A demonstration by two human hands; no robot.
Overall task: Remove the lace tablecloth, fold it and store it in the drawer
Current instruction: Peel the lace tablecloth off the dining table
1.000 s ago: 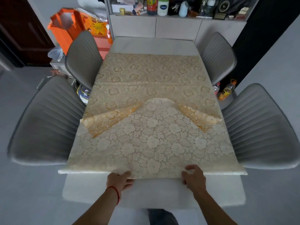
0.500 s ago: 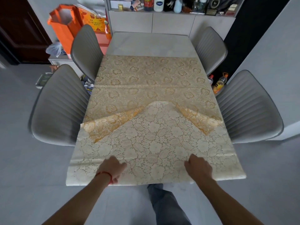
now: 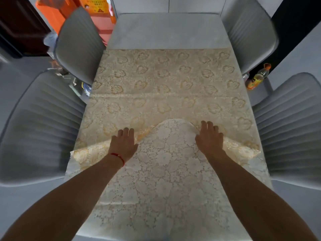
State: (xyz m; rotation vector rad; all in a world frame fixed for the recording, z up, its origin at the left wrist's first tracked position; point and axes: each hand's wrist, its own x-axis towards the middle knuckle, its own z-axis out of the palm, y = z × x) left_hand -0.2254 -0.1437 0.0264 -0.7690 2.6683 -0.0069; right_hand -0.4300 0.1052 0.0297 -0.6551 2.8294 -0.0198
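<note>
Flattening the folded lace on the table

The lace tablecloth (image 3: 166, 80) is lying across the table (image 3: 166, 30), its near part doubled over beneath both palms; the left hand (image 3: 123, 145) and right hand (image 3: 209, 140) are pressing down flat, fingers spread wide, gripping nothing, likely smoothing the flap's edges for a cleaner fold. No drawer is showing.

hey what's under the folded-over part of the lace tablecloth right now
Under the pale folded-over flap, golden lace tablecloth shows at the flap's turned-up side edges. Both the left hand and right hand rest on the flap's far corners. Whatever lies beneath the flap's middle is covered.
</note>
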